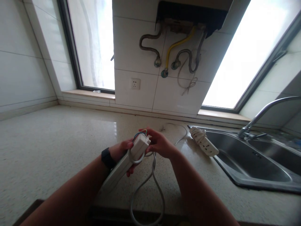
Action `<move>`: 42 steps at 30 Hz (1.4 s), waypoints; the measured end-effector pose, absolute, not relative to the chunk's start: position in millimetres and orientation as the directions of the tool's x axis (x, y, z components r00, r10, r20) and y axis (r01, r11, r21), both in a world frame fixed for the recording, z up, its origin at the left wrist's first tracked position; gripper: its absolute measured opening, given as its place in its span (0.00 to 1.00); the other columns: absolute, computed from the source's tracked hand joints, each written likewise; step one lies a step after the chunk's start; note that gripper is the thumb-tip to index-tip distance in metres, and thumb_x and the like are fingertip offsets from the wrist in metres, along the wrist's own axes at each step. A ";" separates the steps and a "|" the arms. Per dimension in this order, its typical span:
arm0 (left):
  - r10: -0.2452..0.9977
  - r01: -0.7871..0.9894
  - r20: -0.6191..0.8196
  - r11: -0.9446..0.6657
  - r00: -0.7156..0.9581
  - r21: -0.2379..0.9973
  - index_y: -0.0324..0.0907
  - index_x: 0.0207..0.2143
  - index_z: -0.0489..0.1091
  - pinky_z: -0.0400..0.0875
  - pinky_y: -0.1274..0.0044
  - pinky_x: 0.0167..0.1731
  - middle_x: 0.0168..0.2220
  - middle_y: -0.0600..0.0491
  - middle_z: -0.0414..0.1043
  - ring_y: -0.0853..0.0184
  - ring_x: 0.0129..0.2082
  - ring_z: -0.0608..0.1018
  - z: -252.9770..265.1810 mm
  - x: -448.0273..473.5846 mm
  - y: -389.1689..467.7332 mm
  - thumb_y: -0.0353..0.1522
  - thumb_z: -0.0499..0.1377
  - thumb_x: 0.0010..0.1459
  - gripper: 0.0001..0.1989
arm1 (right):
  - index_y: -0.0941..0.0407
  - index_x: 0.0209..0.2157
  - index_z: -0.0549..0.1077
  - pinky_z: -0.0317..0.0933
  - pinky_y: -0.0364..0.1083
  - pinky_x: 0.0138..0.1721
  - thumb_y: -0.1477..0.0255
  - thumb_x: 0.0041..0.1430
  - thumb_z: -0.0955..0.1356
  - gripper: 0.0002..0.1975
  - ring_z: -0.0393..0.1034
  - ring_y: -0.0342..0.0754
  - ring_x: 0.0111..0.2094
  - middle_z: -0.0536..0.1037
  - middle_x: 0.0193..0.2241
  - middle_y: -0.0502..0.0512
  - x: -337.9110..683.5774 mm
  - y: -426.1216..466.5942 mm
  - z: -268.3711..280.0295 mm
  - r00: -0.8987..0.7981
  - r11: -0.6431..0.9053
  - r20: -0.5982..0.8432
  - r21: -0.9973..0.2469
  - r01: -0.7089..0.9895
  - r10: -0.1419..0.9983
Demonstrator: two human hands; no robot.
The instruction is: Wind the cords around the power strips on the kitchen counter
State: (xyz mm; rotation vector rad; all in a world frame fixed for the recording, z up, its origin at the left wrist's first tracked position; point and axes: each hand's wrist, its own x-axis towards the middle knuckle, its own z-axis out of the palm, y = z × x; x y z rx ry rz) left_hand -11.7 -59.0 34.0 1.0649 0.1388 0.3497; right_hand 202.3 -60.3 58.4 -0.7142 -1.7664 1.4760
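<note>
A long white power strip [125, 161] is tilted over the counter, its far end raised. My left hand [122, 152] grips it from the left, fingers wrapped underneath. My right hand [160, 142] is closed at its far end, with the fingertips by thin blue and yellow-green wires [138, 134] that come out there. Exactly which part the right fingertips pinch is hidden. A grey-white cable [160, 185] loops round the strip and hangs twisted over the counter's front edge.
A second white power strip [207, 146], its cord wound round it, rests at the edge of the double sink [229, 180]. A faucet [263, 110] stands behind. Cable lies on the speckled counter [58, 150]. Hoses [180, 40] and a socket [135, 83] are on the wall.
</note>
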 end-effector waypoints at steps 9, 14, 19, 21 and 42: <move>0.078 0.001 -0.052 0.548 0.996 0.836 0.37 0.43 0.73 0.71 0.73 0.12 0.22 0.48 0.72 0.60 0.17 0.76 28.4 -4.6 -57.0 0.58 0.61 0.45 0.36 | 0.57 0.61 0.58 0.59 0.30 0.19 0.63 0.41 0.79 0.48 0.68 0.31 0.20 0.75 0.27 0.45 200.8 -75.0 67.6 -0.828 0.002 -0.057 -0.998 0.070 0.557; 0.046 -0.054 0.033 0.566 0.998 0.822 0.38 0.45 0.69 0.74 0.71 0.15 0.27 0.47 0.75 0.59 0.20 0.78 20.7 1.5 -51.8 0.57 0.65 0.44 0.36 | 0.62 0.44 0.67 0.58 0.29 0.18 0.60 0.42 0.78 0.32 0.64 0.30 0.17 0.71 0.21 0.42 202.2 -69.3 58.0 -0.780 0.037 -0.006 -0.999 0.038 0.626; 0.162 -0.118 0.053 0.424 0.985 0.898 0.35 0.46 0.69 0.75 0.68 0.19 0.29 0.43 0.75 0.55 0.23 0.80 21.6 5.2 -43.4 0.66 0.53 0.49 0.44 | 0.61 0.38 0.65 0.58 0.30 0.17 0.57 0.40 0.79 0.31 0.66 0.32 0.17 0.73 0.21 0.44 204.2 -65.7 53.1 -0.717 0.034 0.051 -0.999 -0.037 0.696; 0.365 -0.165 0.044 0.308 0.930 0.937 0.36 0.50 0.68 0.77 0.66 0.24 0.34 0.43 0.75 0.54 0.28 0.80 29.6 4.7 -43.1 0.67 0.51 0.48 0.46 | 0.60 0.38 0.64 0.57 0.30 0.17 0.57 0.43 0.77 0.30 0.66 0.32 0.17 0.73 0.22 0.45 205.2 -66.0 56.3 -0.649 0.082 0.116 -0.993 -0.083 0.752; 0.771 0.097 0.601 -0.628 0.211 0.772 0.46 0.63 0.53 0.69 0.71 0.47 0.51 0.47 0.72 0.63 0.47 0.76 34.2 15.6 -49.9 0.39 0.69 0.54 0.39 | 0.58 0.42 0.65 0.44 0.31 0.15 0.59 0.46 0.76 0.27 0.51 0.27 0.15 0.62 0.16 0.37 186.4 -64.8 67.2 -0.349 0.144 0.196 -0.975 -0.169 0.916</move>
